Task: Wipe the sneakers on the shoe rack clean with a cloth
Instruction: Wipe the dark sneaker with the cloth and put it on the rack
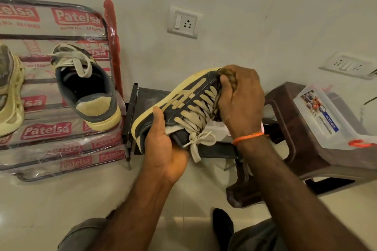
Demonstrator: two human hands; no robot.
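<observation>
Forearms reach up from the bottom of the view, meeting at a dark grey sneaker [183, 104] held in the air, tilted with its toe up to the right and its cream sole facing left. Left hand [163, 144] cups the heel end from below, thumb pressed against the side by the sole, fingers wrapped round the collar. Right hand [240, 98], an orange thread [247, 136] at its wrist, curls over the toe end and grips a bunched brownish cloth [223, 75] against the upper, just above the cream laces [195, 108].

Left of the hands stands the shoe rack [61, 144], still wrapped in printed plastic film; on it sits the matching sneaker [87, 85], heel toward the camera, and a pale cream shoe [10, 96] at the left edge. Behind the held sneaker is a dark metal frame [132, 120]. To the right, a brown plastic stool [295, 149] carries a clear plastic box [326, 116]. Two switch plates [184, 22] are set in the wall.
</observation>
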